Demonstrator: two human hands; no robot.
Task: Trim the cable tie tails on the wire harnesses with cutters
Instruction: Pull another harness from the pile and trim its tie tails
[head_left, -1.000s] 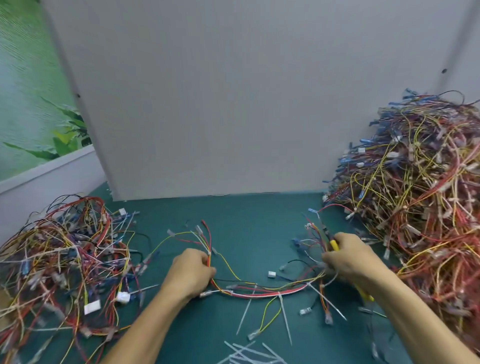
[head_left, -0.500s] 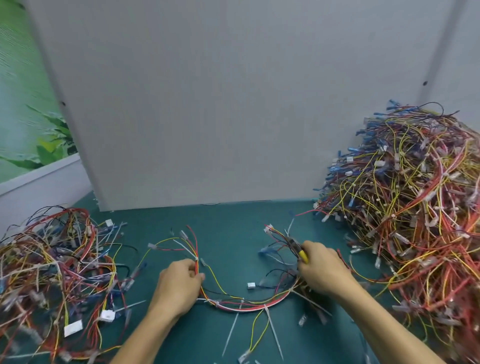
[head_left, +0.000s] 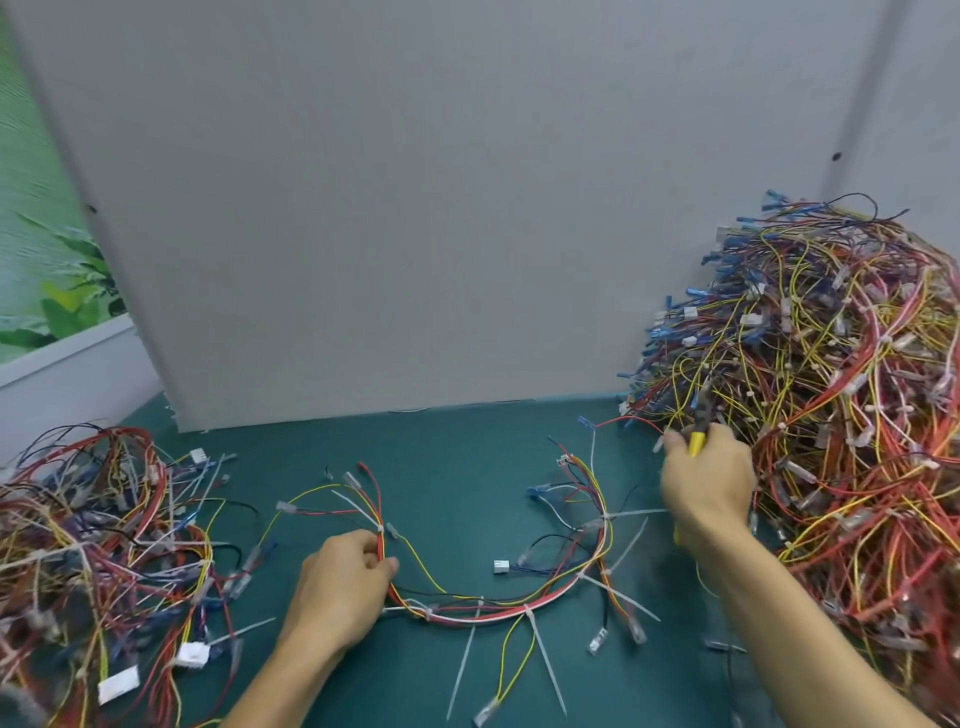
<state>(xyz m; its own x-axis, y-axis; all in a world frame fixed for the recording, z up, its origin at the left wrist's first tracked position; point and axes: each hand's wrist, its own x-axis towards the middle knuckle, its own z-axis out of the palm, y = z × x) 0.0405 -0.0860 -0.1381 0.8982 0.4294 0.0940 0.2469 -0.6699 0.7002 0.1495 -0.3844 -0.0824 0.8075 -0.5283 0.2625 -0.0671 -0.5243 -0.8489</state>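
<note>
A wire harness (head_left: 498, 608) of red, yellow and white wires lies in a U-shaped curve on the green mat (head_left: 457, 467). Several long white cable tie tails (head_left: 545, 660) stick out from it. My left hand (head_left: 343, 592) pinches the harness at its left side, near a tie. My right hand (head_left: 709, 488) grips yellow-handled cutters (head_left: 698, 431), whose dark jaws point up toward the big pile. The right hand hovers just right of the harness's right end and is slightly blurred.
A tall heap of tangled harnesses (head_left: 841, 415) fills the right side. A lower pile of harnesses (head_left: 98, 561) lies at the left. A grey panel (head_left: 441, 208) stands upright behind the mat. A loose white connector (head_left: 501, 566) lies inside the harness curve.
My right hand with the cutters has lifted off the harness's right end and moved right and up toward the big pile. The left hand keeps its hold on the harness.
</note>
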